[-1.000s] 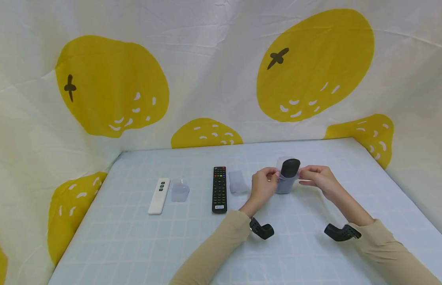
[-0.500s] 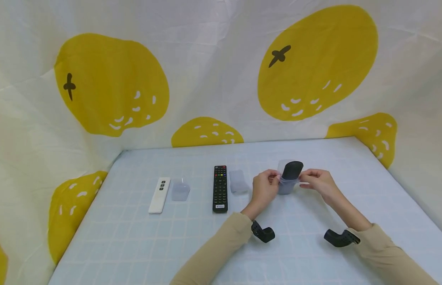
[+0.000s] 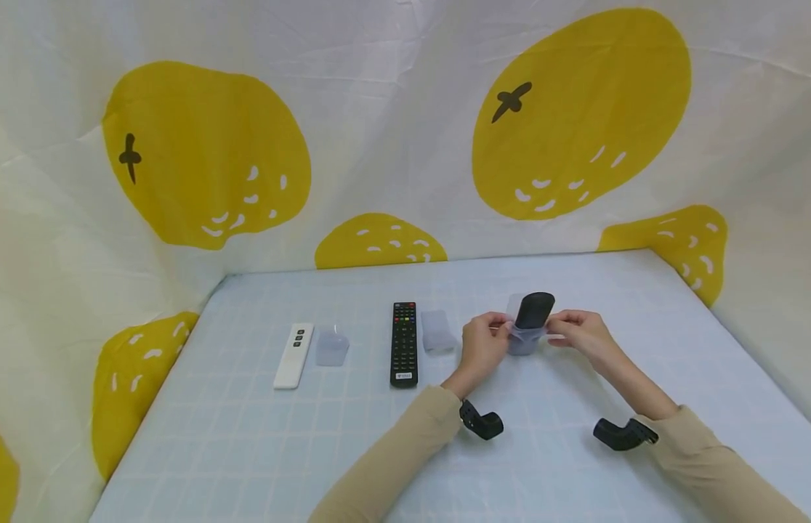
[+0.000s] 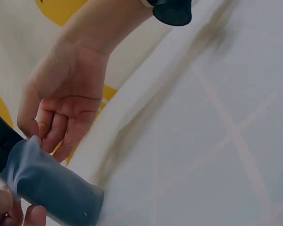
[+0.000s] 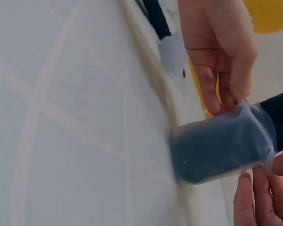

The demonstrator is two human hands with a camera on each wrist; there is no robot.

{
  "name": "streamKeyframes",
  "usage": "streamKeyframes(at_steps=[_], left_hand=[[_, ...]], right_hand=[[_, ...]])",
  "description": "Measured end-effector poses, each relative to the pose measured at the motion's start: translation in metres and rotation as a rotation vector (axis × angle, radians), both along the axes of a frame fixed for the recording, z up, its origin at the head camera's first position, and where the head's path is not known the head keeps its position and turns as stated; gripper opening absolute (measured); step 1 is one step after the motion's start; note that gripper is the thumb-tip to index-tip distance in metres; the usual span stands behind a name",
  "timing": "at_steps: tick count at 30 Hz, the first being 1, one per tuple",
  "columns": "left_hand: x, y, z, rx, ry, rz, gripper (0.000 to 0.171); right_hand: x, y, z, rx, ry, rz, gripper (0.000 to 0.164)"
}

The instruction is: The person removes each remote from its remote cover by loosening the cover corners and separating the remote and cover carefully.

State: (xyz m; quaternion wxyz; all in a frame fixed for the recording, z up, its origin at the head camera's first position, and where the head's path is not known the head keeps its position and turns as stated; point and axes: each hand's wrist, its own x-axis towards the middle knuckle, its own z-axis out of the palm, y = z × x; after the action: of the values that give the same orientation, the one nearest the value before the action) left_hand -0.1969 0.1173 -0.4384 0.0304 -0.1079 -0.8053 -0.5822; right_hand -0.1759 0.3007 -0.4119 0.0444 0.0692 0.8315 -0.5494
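Note:
A black remote control (image 3: 535, 310) stands partly inside a translucent protective cover (image 3: 525, 344), tilted to the right, its upper end sticking out. The cover's flap rises behind it, and its mouth is bunched around the remote. My left hand (image 3: 484, 347) pinches the cover's left edge between thumb and fingers. On the opposite side my right hand (image 3: 587, 335) pinches the other edge. In the left wrist view, the cover (image 4: 61, 188) wraps the remote's lower part, its closed end close to the table. The right wrist view shows the cover's rim wrinkled under the fingertips (image 5: 240, 101).
Left of the hands lie a black remote (image 3: 404, 345) with many buttons and a folded translucent cover (image 3: 437, 330). Farther left are a white remote (image 3: 293, 356) and another clear cover (image 3: 331, 347). A patterned cloth (image 3: 379, 145) hangs behind the table (image 3: 248, 450).
The remote's upper end has tipped to the right from a more upright stance. The cover's rim looks more bunched around it. Both hands keep their pinch, nearly in place.

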Motion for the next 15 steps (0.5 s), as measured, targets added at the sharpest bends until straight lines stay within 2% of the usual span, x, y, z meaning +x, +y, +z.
streamKeyframes(at_steps=[6, 11, 15], left_hand=[[-0.007, -0.009, -0.005, 0.132, -0.109, -0.108, 0.019], [-0.005, -0.019, -0.003, 0.115, -0.148, -0.195, 0.035], [-0.004, -0.020, -0.004, 0.070, -0.126, -0.214, 0.041]], right_hand=[[0.000, 0.001, 0.000, -0.076, -0.028, 0.029, 0.043], [-0.001, 0.000, -0.002, -0.116, -0.012, 0.035, 0.043], [-0.001, 0.000, -0.006, -0.184, -0.018, 0.052, 0.049]])
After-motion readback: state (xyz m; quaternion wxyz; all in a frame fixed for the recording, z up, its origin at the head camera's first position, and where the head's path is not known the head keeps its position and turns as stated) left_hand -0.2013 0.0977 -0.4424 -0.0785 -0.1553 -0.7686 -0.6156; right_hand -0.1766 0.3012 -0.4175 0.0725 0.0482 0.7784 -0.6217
